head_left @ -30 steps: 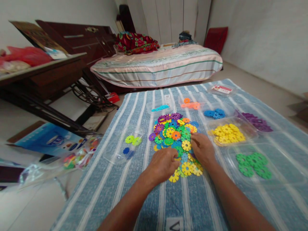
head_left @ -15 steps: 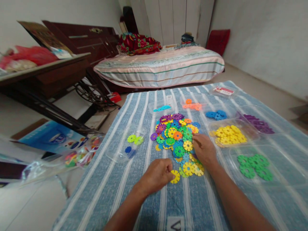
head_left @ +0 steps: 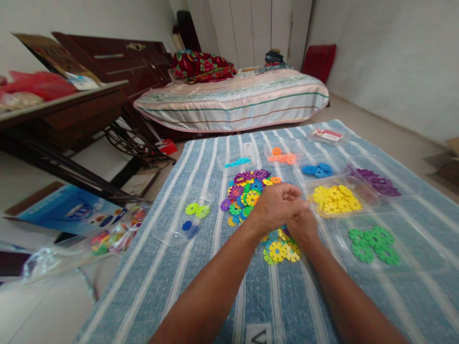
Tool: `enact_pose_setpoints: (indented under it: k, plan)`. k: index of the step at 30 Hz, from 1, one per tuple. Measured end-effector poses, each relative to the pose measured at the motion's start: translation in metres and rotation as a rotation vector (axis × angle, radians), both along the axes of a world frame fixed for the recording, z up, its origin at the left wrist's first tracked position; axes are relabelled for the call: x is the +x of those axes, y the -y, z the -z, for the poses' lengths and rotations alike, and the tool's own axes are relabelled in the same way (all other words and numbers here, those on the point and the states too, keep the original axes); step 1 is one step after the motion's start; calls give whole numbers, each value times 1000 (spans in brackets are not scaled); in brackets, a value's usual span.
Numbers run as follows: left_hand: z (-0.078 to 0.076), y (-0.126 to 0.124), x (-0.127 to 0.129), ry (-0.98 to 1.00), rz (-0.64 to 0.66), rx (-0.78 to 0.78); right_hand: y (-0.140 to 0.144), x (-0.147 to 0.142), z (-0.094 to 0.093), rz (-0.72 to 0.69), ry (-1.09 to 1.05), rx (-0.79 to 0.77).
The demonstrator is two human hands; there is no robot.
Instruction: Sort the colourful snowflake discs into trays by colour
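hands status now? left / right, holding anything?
Left hand: fingers curled shut, raised over the mixed disc pile; contents hidden, cannot tell.
Right hand: down on the pile, partly behind the left; grip cannot be told.

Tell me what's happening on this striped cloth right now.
A person sits over a blue-and-white striped cloth with a mixed pile of colourful flower-shaped plastic discs. The left hand is curled over the pile, crossing above the right hand, which rests on the discs. Clear plastic trays around the pile hold sorted colours: yellow discs, green discs, purple discs, blue discs.
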State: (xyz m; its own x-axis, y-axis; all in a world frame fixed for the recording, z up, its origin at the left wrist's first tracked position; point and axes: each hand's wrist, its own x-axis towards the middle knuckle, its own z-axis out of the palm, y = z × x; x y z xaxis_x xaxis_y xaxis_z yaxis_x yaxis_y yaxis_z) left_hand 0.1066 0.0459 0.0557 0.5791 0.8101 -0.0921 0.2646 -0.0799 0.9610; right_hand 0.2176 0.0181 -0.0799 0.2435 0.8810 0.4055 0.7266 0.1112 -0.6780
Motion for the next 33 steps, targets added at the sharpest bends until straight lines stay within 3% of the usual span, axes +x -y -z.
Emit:
enact_pose_setpoints:
  k: [2, 5, 9, 12, 18, 24, 29, 33]
  plan:
    - [0, 2, 1, -169, 29, 188, 0, 0, -1, -19, 9, 22]
    - [9, 13, -18, -507, 172, 375, -1, 0, -2, -28, 4, 94]
    - [27, 34, -46, -839, 230, 493, -3, 0, 0, -10, 7, 117]
    - [40, 47, -55, -914, 218, 521, -3, 0, 0, -7, 20, 109]
    - [53, 58, -55, -903, 186, 548, -2, 1, 1, -8, 18, 99]
    - [52, 54, -63, -793, 143, 465, -3, 1, 1, -11, 11, 80]
    - [38, 34, -65, -603, 105, 180, -3, 0, 1, -3, 7, 100]
    - [16, 15, -31, -272, 16, 43, -1, 0, 0, -15, -6, 100]
